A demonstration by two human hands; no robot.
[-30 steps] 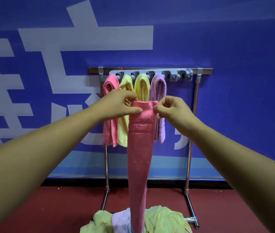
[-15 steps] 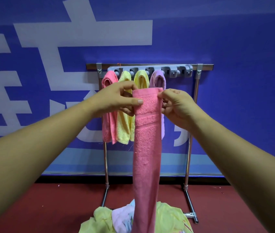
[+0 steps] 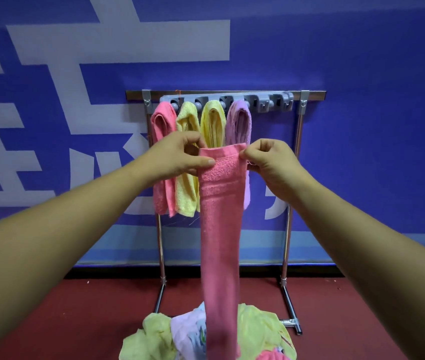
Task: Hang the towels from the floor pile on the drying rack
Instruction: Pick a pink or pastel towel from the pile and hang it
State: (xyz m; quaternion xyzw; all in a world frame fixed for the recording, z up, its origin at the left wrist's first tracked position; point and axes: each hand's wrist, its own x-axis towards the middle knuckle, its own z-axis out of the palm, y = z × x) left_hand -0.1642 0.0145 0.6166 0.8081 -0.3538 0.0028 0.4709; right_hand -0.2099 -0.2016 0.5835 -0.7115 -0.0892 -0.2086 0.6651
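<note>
We've got the pink towel (image 3: 220,216) pinched at its top corners, left hand (image 3: 177,158) & right hand (image 3: 271,162) both clamped on the hem, just in front of the rack (image 3: 300,110), below the free clips. It hangs long, tail in the pile (image 3: 258,331). Prob. light, soft, limp terry; won't slip. Best held at the top hem.

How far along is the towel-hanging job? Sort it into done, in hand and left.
Done: four towels hang on the rack: pink, two yellow, purple.
In hand: both hands, left and right, pinch the top edge of a pink towel, not yet on a holder.
Left: the floor pile, and two free holders.
</note>
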